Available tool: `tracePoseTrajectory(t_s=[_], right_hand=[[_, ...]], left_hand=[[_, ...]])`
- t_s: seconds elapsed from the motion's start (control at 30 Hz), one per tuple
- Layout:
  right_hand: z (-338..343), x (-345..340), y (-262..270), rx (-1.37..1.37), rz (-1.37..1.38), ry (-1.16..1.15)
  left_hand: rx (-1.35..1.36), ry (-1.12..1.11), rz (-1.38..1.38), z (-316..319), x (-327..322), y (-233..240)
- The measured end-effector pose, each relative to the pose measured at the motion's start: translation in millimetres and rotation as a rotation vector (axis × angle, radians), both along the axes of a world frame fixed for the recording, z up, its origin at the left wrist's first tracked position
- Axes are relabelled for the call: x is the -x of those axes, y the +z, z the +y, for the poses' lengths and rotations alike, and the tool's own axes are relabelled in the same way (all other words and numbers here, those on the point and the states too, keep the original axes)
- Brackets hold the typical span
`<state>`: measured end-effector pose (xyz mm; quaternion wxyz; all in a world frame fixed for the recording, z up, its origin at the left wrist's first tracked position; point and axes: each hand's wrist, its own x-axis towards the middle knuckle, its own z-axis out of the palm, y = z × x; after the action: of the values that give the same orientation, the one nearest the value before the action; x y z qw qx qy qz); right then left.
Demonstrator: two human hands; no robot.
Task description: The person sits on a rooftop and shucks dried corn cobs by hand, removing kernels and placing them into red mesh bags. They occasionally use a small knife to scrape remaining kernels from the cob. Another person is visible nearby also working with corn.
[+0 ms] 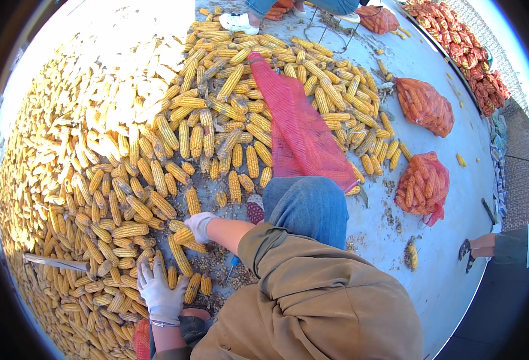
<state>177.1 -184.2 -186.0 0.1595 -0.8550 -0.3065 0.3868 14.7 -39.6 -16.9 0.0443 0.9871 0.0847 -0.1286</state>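
My left hand [160, 288], in a pale glove, rests with fingers spread on the dried corn cobs [131, 230]; nothing shows in its grasp. Slightly farther forward, my gloved right hand [199, 227] reaches down among the cobs. One corn cob [193, 201] meets its upper side and another cob [183, 236] lies against its fingers; the fingertips are hidden, so a hold cannot be told. On the ground between my arms lies a thin pointed tool with a blue handle [235, 260]. A pink mesh sack [296, 126] drapes over cobs beyond my denim-covered knee [307, 207].
Filled red mesh sacks [424, 107] stand on the concrete floor [381, 234] at right, with a stacked row [462, 49] behind. A wooden bar [57, 262] crosses the pile at left. Another person's clog [239, 23] and a wire stand [325, 33] are ahead; a person's sandalled foot [466, 252] is at right.
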Motion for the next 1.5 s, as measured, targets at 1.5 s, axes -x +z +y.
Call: tracePoseTrajectory(t_s=[1.5], right_hand=[[56,4,115,-1.037,0.928,-0.505]], left_hand=[[2.286,0.772,-0.322,14,11,6]])
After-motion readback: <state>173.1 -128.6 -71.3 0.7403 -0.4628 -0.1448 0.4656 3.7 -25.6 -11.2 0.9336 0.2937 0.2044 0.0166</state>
